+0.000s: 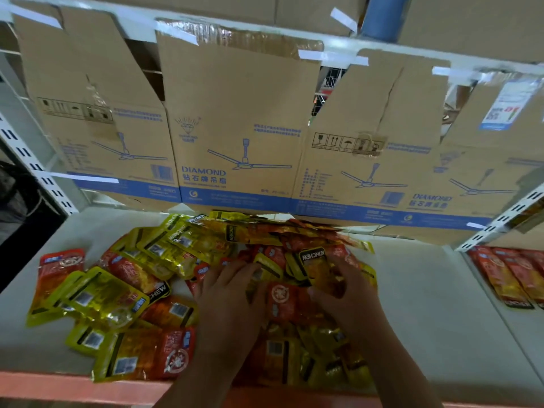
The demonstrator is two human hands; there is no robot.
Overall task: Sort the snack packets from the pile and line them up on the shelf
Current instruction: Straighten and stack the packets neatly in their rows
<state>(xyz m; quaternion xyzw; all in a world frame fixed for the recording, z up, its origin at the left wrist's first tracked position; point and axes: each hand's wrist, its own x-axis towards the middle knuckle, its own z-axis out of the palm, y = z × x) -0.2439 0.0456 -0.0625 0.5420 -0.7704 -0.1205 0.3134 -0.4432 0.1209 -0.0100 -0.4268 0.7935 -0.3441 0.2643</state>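
A loose pile of yellow and red snack packets covers the middle of the white shelf board. Both my hands lie palm down on the pile's centre. My left hand has its fingers spread flat over the packets. My right hand has curved fingers over a yellow packet with a black label; whether it grips that packet is unclear. Between the hands lies a red packet. A row of red packets lies lined up on the neighbouring shelf section at the right.
Flattened brown fan cartons taped up form the back wall behind the pile. White slotted uprights stand at the left and right. An orange-red front edge runs along the shelf.
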